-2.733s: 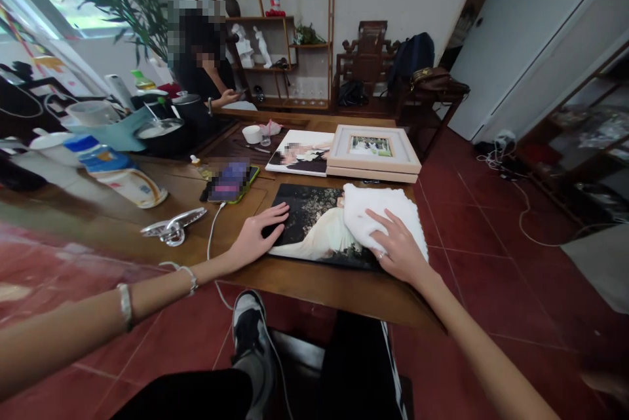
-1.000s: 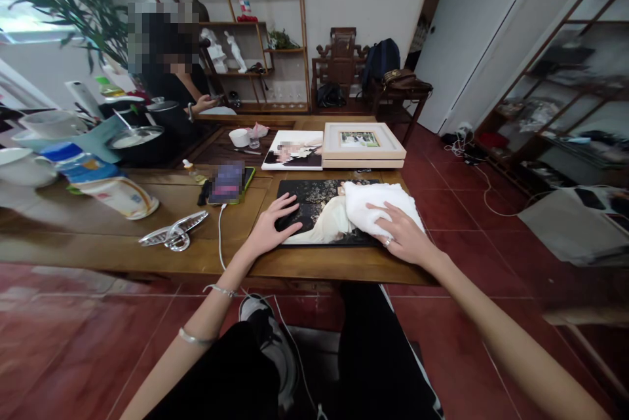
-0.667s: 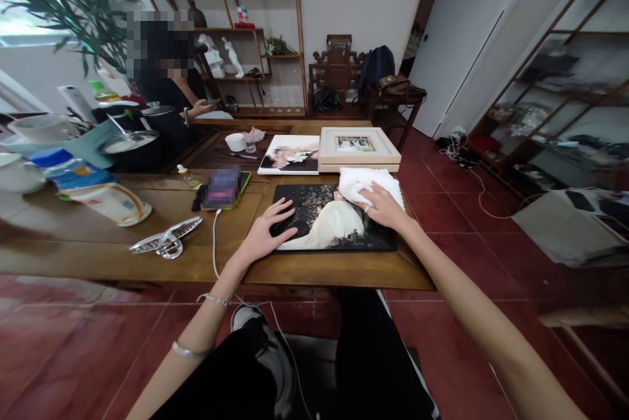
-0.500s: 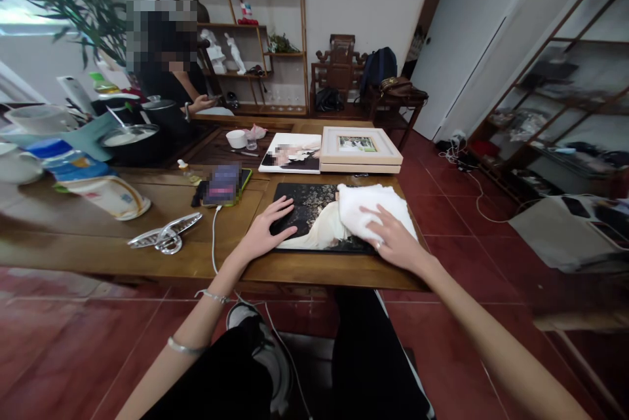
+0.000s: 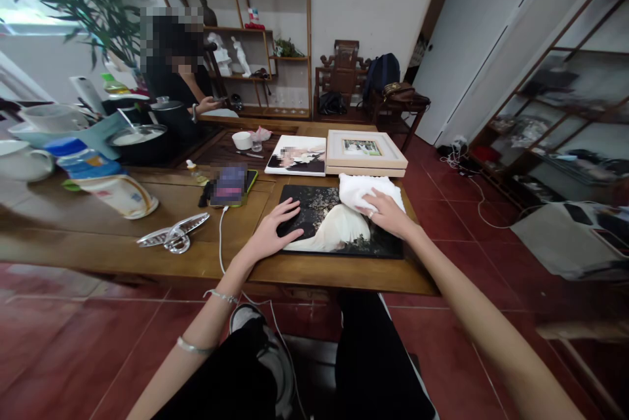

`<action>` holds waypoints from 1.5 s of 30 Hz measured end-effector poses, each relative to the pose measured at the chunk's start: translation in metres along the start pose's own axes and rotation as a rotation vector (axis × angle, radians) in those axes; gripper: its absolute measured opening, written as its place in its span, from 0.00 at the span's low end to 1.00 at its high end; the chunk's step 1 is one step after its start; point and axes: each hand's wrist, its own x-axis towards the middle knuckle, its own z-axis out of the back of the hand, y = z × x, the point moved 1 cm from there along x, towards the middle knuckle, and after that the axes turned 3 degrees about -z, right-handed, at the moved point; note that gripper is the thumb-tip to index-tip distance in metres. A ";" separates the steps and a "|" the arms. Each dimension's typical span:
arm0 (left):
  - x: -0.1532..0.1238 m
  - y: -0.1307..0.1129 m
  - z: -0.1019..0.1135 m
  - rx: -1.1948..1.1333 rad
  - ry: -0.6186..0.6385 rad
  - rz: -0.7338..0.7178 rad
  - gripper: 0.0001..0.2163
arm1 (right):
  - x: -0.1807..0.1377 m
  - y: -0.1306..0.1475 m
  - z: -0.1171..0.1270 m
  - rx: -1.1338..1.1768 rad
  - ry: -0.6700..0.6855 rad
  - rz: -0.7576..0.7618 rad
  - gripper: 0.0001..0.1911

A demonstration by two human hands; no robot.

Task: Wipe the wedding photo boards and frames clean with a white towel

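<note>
Both hands (image 5: pixel 269 231) (image 5: pixel 388 212) lie palm-down, the left splayed.

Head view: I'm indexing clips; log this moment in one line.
left hand: on photo panel, left side | right hand: on white cloth over panel's far-right corner | beyond: framed photo

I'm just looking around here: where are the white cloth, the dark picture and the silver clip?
White cloth (image 5: pixel 360 188), head view: on its uncovered upper part.
Dark picture (image 5: pixel 343 227), head view: on the pale area near its middle.
Silver clip (image 5: pixel 173 232), head view: near the middle of its body.
</note>
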 end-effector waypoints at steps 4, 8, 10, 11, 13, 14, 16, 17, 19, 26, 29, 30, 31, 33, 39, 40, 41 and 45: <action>-0.001 -0.001 0.000 0.015 -0.010 0.000 0.24 | 0.008 0.001 -0.008 -0.004 -0.047 0.012 0.10; -0.001 -0.001 -0.001 0.022 -0.011 0.002 0.24 | -0.041 0.033 -0.004 -0.004 -0.010 0.089 0.10; -0.001 0.000 -0.002 0.021 -0.015 -0.004 0.24 | -0.070 0.053 0.002 0.009 0.027 0.167 0.09; -0.001 0.000 -0.002 0.019 -0.018 -0.007 0.24 | -0.082 0.061 0.005 0.016 0.060 0.196 0.09; -0.001 0.001 -0.002 0.019 -0.023 -0.011 0.24 | -0.094 0.072 0.010 0.028 0.125 0.239 0.10; -0.001 0.002 -0.002 0.019 -0.025 -0.011 0.24 | -0.094 0.073 0.012 0.032 0.150 0.247 0.10; -0.001 0.002 -0.002 0.017 -0.024 -0.010 0.24 | -0.080 0.068 0.013 0.031 0.171 0.222 0.11; -0.001 0.002 -0.002 0.013 -0.020 -0.008 0.24 | -0.068 0.063 0.011 0.023 0.164 0.185 0.12; -0.001 0.002 -0.001 0.004 -0.009 -0.004 0.24 | -0.036 0.049 0.006 0.002 0.132 0.090 0.13; -0.002 0.001 0.000 -0.010 -0.017 0.007 0.24 | 0.041 0.029 -0.017 -0.003 0.004 0.010 0.15; -0.001 0.000 0.000 -0.009 -0.015 0.004 0.23 | 0.024 0.048 -0.022 0.011 0.009 0.066 0.12; -0.001 0.000 0.000 -0.009 -0.018 0.000 0.23 | 0.013 0.057 -0.022 0.021 0.023 0.103 0.12; -0.001 0.000 0.001 -0.009 -0.024 -0.005 0.23 | 0.000 0.067 -0.022 0.029 0.042 0.151 0.11; -0.001 0.001 0.002 -0.008 -0.038 -0.021 0.23 | -0.024 0.087 -0.019 0.037 0.092 0.272 0.12; -0.001 0.003 0.002 0.002 -0.025 -0.041 0.23 | -0.030 0.097 -0.009 0.043 0.182 0.331 0.14; -0.001 0.002 0.002 -0.003 -0.026 -0.032 0.23 | -0.021 0.089 -0.009 0.040 0.174 0.285 0.15; -0.001 0.000 0.003 -0.010 -0.027 -0.025 0.23 | -0.010 0.080 -0.010 0.031 0.161 0.236 0.15; -0.001 -0.003 0.003 -0.023 -0.027 -0.004 0.23 | 0.039 0.046 -0.017 -0.014 0.089 0.111 0.17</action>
